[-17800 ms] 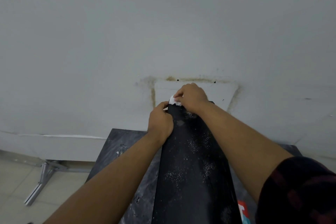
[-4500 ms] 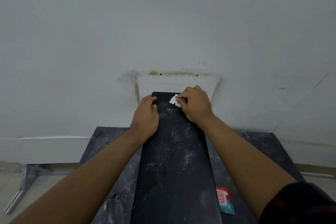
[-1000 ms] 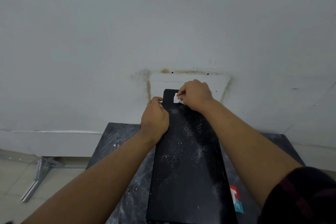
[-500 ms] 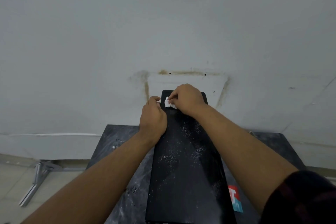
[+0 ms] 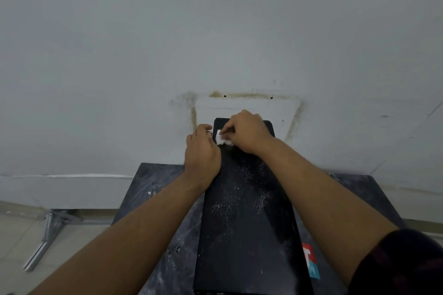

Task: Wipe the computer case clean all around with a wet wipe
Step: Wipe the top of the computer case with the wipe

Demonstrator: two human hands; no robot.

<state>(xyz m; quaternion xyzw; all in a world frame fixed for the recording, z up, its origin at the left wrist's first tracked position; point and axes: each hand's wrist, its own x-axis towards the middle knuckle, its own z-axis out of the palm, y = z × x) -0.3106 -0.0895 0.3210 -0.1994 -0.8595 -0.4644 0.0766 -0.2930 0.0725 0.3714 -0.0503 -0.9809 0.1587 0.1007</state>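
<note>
A black computer case point(image 5: 247, 218) stands on a dark, marbled bench point(image 5: 153, 194) in the lower middle of the frame, its long top face running away toward a pale wall point(image 5: 167, 43). White specks and dust are scattered over the middle of that face. At the far end of the case, near the centre of the frame, the right hand point(image 5: 249, 133) presses a small crumpled white wet wipe point(image 5: 222, 139) against the top surface; its grip is narrow, the fingertips pinched on the wipe. The left hand point(image 5: 202, 151) lies just beside it on the case's left edge, fingers curled over the side, so its grip is closed on the case (how tightly, the view does not show). The wipe sits between the two hands, touching or nearly touching the left one. A red and blue packet point(image 5: 310, 261) lies on the bench by the lower right side of the case. On the wall above the hands a brownish rectangular stain outline point(image 5: 247, 96) shows. At the lower left, a metal stand point(image 5: 48, 235) rests on the tiled floor. A dark sleeve point(image 5: 402, 263) fills the lower right corner.
</note>
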